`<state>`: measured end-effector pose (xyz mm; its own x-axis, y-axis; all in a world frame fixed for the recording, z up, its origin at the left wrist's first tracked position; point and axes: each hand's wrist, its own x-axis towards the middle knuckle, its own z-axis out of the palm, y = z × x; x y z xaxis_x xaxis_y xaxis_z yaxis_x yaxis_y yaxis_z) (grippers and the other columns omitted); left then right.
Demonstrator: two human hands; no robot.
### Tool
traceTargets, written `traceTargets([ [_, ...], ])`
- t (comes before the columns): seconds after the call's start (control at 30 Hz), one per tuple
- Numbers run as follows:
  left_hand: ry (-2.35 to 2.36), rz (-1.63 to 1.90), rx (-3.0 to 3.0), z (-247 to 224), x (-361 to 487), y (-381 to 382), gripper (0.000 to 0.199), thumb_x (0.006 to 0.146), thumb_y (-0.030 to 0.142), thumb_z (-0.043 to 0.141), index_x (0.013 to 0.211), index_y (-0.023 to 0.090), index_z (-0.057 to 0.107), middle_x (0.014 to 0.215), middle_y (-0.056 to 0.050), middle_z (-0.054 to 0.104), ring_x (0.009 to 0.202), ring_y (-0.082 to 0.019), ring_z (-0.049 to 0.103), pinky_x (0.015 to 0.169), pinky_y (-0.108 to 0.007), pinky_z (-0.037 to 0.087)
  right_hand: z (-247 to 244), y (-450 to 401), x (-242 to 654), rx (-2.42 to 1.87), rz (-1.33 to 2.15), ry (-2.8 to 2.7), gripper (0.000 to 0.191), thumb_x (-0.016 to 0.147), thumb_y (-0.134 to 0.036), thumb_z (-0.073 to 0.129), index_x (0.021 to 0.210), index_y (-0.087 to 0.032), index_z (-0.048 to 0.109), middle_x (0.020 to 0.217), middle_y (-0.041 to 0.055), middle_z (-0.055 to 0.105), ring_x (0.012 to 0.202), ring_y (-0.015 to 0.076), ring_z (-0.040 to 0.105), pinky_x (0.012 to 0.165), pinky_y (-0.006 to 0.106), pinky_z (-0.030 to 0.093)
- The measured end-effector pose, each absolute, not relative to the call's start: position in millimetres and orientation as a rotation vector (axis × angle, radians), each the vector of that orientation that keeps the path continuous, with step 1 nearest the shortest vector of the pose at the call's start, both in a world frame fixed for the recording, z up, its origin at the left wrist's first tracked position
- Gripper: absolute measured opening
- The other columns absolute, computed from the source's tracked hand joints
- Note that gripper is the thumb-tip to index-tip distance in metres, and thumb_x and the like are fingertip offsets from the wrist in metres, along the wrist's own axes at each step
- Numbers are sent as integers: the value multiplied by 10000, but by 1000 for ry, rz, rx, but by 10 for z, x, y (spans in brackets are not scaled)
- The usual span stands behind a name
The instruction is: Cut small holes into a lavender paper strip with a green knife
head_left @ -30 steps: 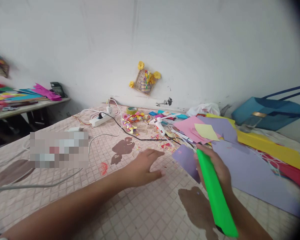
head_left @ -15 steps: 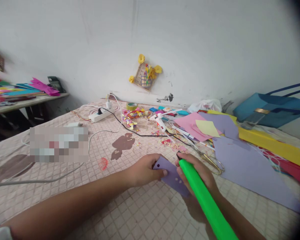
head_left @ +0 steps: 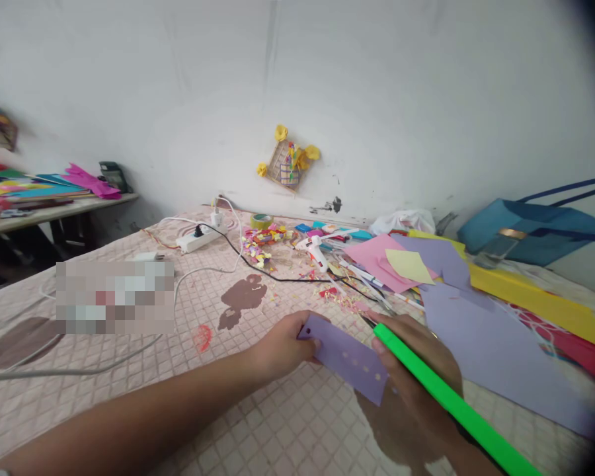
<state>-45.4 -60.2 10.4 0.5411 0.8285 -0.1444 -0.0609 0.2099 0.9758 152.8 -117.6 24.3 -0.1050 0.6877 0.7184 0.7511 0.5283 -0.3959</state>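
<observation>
Holding a purple paper strip (head_left: pixel 338 350) in the left hand (head_left: pixel 280 347), pinched at one end, thumb on the front face just below a dark hole. Right hand (head_left: pixel 431 347) has its fingers wrapped around a green-handled tool (head_left: pixel 451 400) with a dark narrow tip; exact type can't tell. Key geometry: strip sits between the hands, long axis slanting from the left hand across and slightly nearer to the right. Left hand owns one end; the other end lies right beside the right-hand fingers, contact can't tell. Row of pale holes runs toward that right-hand end. Tool's axis crosses the strip's: tip points away and left, looks just past the strip's far edge. Tablecloth (head_left: pixel 302 423) under both. Outward of the right hand: large purple sheet (head_left: pixel 500 357). Beyond the hands: black cord (head_left: pixel 287 279), then white glue gun (head_left: pixel 317 254), with pink paper (head_left: pixel 367 251) and yellow paper square (head_left: pixel 410 266) to its right and paper scraps (head_left: pixel 260 244) to its left. Farther, ahead of the left hand: tape roll (head_left: pixel 262 220), power strip (head_left: pixel 193 242). Farthest: flower-trimmed wall decoration (head_left: pixel 282 162).
</observation>
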Motion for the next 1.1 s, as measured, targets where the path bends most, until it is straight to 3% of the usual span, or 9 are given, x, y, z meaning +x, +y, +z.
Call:
traceTargets([
  [0.1,782,718,1172,90,-451,-598,341,642,39,544,970,131,534,842,-35,603,765,-158,611,695,-321,519,224,-1200,1494,-1230,-64,-1781,233,847,-292,565,1067,-255,633,1032,31,694,938,224,644,753,314,501],
  [0.3,795,723,1174,66,-460,-589,289,602,63,577,883,127,554,787,-22,609,739,-162,604,699,-332,508,161,-1213,1426,-1285,231,-1689,208,796,-342,597,982,-249,582,804,7,689,710,204,653,555,268,506],
  [0.43,839,760,1214,51,-465,-579,220,590,65,571,793,142,538,723,6,589,709,-153,585,670,-313,494,201,-1211,1416,-1278,358,-1811,163,775,-335,600,906,-240,618,770,22,691,650,210,647,517,283,509],
  [0.6,799,710,1264,82,-478,-580,238,582,53,485,769,119,616,697,-15,615,652,-143,581,630,-275,459,278,-1207,1394,-1223,494,-1909,129,781,-259,578,905,-240,606,709,-17,677,587,153,622,546,249,502],
  [0.73,826,721,1302,98,-490,-579,412,574,39,483,940,132,649,775,-15,621,699,-141,569,652,-259,429,273,-1198,1378,-1210,486,-1978,145,781,-259,564,916,-228,609,754,-10,696,627,148,633,566,239,490],
  [0.87,918,749,1351,89,-490,-567,669,592,67,592,1252,124,497,814,-12,571,698,-137,538,652,-262,406,201,-1228,1351,-1178,374,-1990,157,788,-231,546,930,-237,613,812,4,690,682,164,629,591,261,474],
  [1.1,798,785,1295,88,-497,-574,685,621,79,611,1280,133,436,787,13,535,648,-100,508,609,-235,377,189,-1280,1276,-1105,303,-1991,226,810,-150,465,966,-269,578,816,-11,673,650,153,607,592,257,454],
])
